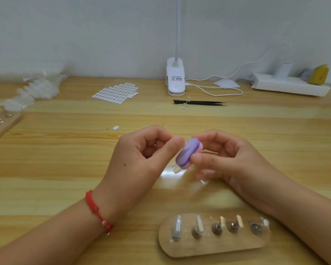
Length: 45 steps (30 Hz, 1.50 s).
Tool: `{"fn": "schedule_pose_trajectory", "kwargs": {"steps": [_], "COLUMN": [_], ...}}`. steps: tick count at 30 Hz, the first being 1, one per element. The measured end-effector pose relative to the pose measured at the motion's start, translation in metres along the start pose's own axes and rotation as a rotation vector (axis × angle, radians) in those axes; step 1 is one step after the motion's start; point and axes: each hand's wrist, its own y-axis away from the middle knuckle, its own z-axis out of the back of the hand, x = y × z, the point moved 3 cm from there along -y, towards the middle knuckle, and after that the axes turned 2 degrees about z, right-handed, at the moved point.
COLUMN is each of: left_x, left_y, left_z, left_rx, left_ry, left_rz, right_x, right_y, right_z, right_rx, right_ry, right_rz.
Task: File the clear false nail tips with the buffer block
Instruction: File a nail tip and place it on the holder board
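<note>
Mid-filing: buffer block (187, 153) held between both hands above the table (65, 169), near its middle.
Right hand (227, 159) grips the tilted purple-pink block. Left hand (141, 159) pinches thumb to forefinger, probably on a clear nail tip, too small to confirm. Loose tips (177, 170) lie just below the block, so likely several are left.

Open lane of bare table (256, 131) between left hand (138, 161), right hand (231, 159) and the black tweezers (199, 102) beyond. Near edge, the oval wooden board (214, 249) with 5 studs lies just beside the right forearm, blocking that side. Far left, a heap of clear tips (36, 88) and a 2nd board (2, 125) crowd the corner; lamp clip (175, 81) guards the back.
</note>
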Motion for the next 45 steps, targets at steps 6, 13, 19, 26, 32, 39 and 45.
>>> {"fn": "schedule_pose_trajectory", "kwargs": {"steps": [6, 13, 19, 26, 32, 39, 45], "left_x": [-0.0003, -0.0013, 0.0022, 0.0008, -0.0007, -0.0017, -0.0028], "left_y": [0.0011, 0.0003, 0.0001, -0.0006, -0.0008, 0.0000, -0.0010], "left_z": [0.0003, -0.0010, -0.0001, -0.0002, 0.0000, -0.0006, -0.0011], "left_rx": [0.007, 0.014, 0.039, 0.029, 0.025, 0.039, 0.033], "left_ry": [0.011, 0.022, 0.028, 0.028, 0.006, 0.028, 0.032], "left_rz": [0.009, 0.004, 0.033, 0.038, 0.041, 0.069, 0.055], "right_x": [0.0017, -0.0016, 0.0015, 0.0005, 0.0004, 0.0009, 0.0009], "right_y": [-0.0013, 0.0016, 0.0001, 0.0015, 0.0004, -0.0007, -0.0008], "right_z": [0.0051, -0.0013, 0.0028, -0.0010, 0.0018, 0.0051, 0.0016], "right_rx": [-0.060, 0.004, -0.035, 0.014, -0.010, -0.049, -0.009], "right_ry": [-0.064, 0.071, -0.045, 0.028, -0.002, -0.053, 0.003], "right_rz": [-0.004, 0.016, 0.019, 0.021, 0.025, 0.016, 0.011]}}
